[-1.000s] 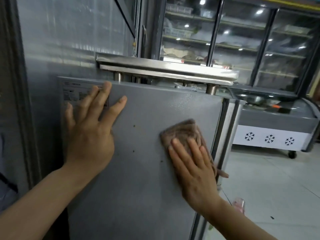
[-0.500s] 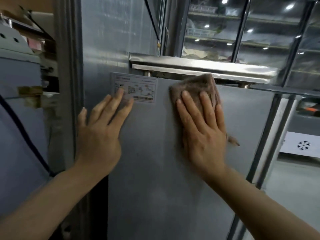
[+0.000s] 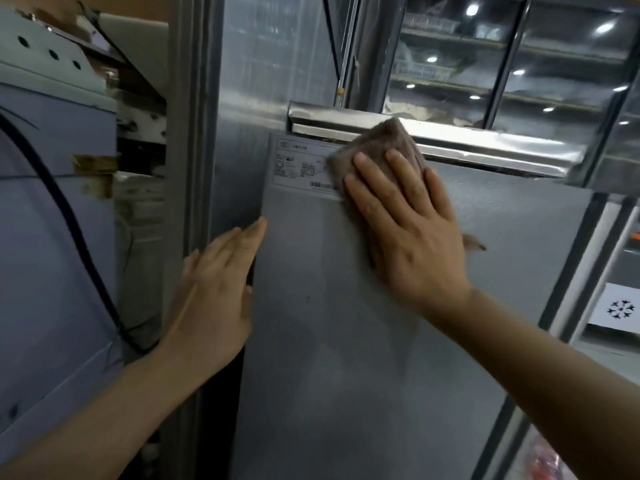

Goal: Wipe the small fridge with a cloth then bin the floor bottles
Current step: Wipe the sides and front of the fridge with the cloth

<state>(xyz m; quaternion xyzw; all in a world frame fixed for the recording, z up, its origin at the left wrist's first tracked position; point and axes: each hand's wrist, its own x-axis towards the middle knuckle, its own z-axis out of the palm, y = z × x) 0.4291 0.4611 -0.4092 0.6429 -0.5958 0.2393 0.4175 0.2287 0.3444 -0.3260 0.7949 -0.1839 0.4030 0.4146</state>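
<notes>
Head view: the small fridge (image 3: pixel 398 323) shows a flat grey side panel with a fine pebbled, matte finish and a few dark specks. Near its top left corner sits a pale rectangular label (image 3: pixel 300 166) with small print and a barcode. Just above the fridge's top edge runs a shiny, smooth steel ledge (image 3: pixel 467 140), and behind that stand glass-fronted coolers (image 3: pixel 519 64) with reflected lights. To the left is a brushed metal wall (image 3: pixel 270 64), and further left a pale blue-grey cabinet (image 3: pixel 52 220) crossed by a black cable (image 3: pixel 79 230).

The cloth (image 3: pixel 377 147) is brown, soft and fuzzy, bunched into a rough wedge. The right hand (image 3: pixel 412 230) lies flat on it, fingers (image 3: pixel 398 174) stretched out and spread, pressing the cloth against the panel rather than clenching it. The cloth pokes out beyond the fingertips at the top edge of the fridge, covers the label's right end, and a small corner shows past the little-finger side of the hand.

Compared with half a second ago, the cloth and right hand sit further left along the top edge, now overlapping the label. The left hand (image 3: pixel 214 296) has dropped from just under the label to the panel's left edge; it is open and holds nothing, fingers straight and close together, their tips at that edge.
</notes>
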